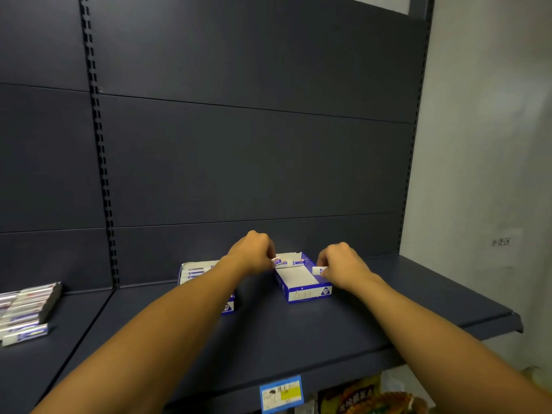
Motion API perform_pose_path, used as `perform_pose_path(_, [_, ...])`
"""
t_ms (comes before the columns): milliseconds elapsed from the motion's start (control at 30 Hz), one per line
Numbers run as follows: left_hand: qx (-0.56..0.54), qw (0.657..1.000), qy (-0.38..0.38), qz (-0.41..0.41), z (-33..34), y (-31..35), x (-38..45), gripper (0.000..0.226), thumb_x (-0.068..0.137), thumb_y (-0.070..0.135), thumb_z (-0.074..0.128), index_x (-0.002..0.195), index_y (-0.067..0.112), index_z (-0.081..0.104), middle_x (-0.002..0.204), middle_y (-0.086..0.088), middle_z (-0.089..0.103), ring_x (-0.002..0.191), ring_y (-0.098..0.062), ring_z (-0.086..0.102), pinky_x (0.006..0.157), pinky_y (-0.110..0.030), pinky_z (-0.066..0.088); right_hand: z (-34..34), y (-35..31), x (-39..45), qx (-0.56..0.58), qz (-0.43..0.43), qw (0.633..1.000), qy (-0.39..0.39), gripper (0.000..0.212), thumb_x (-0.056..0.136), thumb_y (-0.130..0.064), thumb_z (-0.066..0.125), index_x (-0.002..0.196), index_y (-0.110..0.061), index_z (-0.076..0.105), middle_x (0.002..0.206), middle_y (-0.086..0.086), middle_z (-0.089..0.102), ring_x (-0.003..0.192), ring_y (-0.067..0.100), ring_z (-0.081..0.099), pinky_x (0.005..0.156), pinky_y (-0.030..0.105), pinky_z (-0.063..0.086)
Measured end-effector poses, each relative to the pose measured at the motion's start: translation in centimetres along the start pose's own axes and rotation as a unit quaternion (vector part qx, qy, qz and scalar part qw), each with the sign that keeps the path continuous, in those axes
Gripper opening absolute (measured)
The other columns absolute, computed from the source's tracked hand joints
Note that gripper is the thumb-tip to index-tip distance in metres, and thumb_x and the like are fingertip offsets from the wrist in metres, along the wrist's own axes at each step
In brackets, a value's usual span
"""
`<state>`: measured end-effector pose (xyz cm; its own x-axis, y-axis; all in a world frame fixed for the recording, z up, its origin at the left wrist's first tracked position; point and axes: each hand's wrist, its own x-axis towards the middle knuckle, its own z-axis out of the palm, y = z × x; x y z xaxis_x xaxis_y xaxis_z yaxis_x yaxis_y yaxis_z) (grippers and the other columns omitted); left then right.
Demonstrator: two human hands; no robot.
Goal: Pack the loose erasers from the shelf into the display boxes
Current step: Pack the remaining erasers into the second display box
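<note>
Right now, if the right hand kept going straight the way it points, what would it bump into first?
Probably the right wall of the open display box. The right hand points left with an eraser in its fingers, right at that wall; depth is hard to judge.

I could read almost nothing: the round logo on my display box [325,291], the price tag [281,395] below and the wall's faint characters [501,242] stayed illegible.
</note>
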<state>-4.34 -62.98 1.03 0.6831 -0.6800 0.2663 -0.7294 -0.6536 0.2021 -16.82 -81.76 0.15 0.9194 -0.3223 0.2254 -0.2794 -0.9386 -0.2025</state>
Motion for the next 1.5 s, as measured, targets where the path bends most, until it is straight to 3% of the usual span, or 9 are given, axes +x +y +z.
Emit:
perform_pose_path(367, [0.006, 1.000, -0.005, 0.018, 2.6, 0.1, 7.5, 0.019, 0.091, 0.018, 0.071, 0.109, 0.011, 0.075, 0.109, -0.006, 0.073, 0.095, -0.019, 0.068, 0.085, -0.035, 0.060, 1.5, 2.6, 6.1, 0.022, -0.022, 0.999, 0.024, 0.018, 0.093, -0.021, 0.068, 0.111, -0.021, 0.071, 0.111, 0.002, 0.070, 0.098, 0.017, 0.065, 0.077, 0.030, 0.057])
perform_pose_path(500, [0.026, 0.999, -0.012, 0.014, 3.7, 0.5, 9.4, 0.019, 0.091, 0.017, 0.070, 0.109, 0.011, 0.076, 0.108, -0.007, 0.074, 0.094, -0.021, 0.069, 0.085, -0.035, 0.060, 1.5, 4.5, 7.9, 0.020, -0.024, 0.999, 0.041, 0.016, 0.088, -0.015, 0.069, 0.101, -0.024, 0.075, 0.103, 0.002, 0.070, 0.091, 0.021, 0.066, 0.079, 0.037, 0.059])
perform_pose_path(1000, [0.102, 0.993, -0.060, -0.020, 7.5, -0.5, 11.8, 0.020, 0.094, 0.021, 0.068, 0.113, 0.014, 0.072, 0.114, -0.005, 0.069, 0.102, -0.021, 0.065, 0.092, -0.034, 0.056, 0.9, 7.7, 14.2, 0.036, -0.087, 0.995, 0.038, 0.014, 0.088, -0.018, 0.072, 0.101, -0.022, 0.076, 0.103, 0.003, 0.068, 0.092, 0.022, 0.065, 0.082, 0.037, 0.057])
perform_pose_path(1500, [0.140, 0.988, -0.004, -0.070, 9.3, 0.1, 11.4, 0.026, 0.096, 0.023, 0.064, 0.116, 0.008, 0.070, 0.109, -0.010, 0.070, 0.097, -0.024, 0.066, 0.085, -0.032, 0.054, 3.1, 6.1, 15.2, 0.055, -0.130, 0.990, 0.020, 0.016, 0.088, -0.017, 0.071, 0.101, -0.025, 0.076, 0.102, -0.002, 0.070, 0.091, 0.018, 0.065, 0.081, 0.037, 0.059])
